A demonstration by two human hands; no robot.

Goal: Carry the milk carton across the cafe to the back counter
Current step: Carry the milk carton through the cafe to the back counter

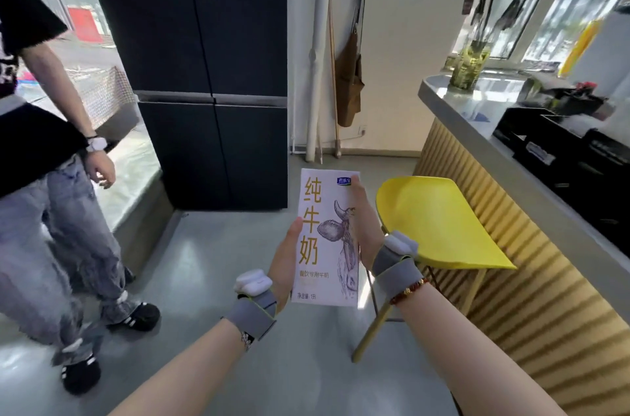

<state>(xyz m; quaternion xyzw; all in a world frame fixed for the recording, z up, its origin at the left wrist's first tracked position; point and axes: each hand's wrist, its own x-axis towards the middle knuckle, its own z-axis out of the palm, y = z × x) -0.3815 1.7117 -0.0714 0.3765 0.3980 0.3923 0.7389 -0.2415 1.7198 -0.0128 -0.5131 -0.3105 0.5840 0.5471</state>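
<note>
A tall white milk carton (325, 238) with gold characters and a purple cow drawing is held upright in front of me, above the grey floor. My left hand (284, 260) grips its left edge, thumb on the front face. My right hand (364, 231) holds the right edge, fingers reaching up near the top corner. Both wrists wear grey straps with white devices.
A dark tall fridge (211, 74) with a paper note stands straight ahead. A person in a black shirt and jeans (51, 211) stands at the left. A yellow chair (436, 221) sits close on my right against a slatted counter (511, 245) bearing black boxes and a plant vase.
</note>
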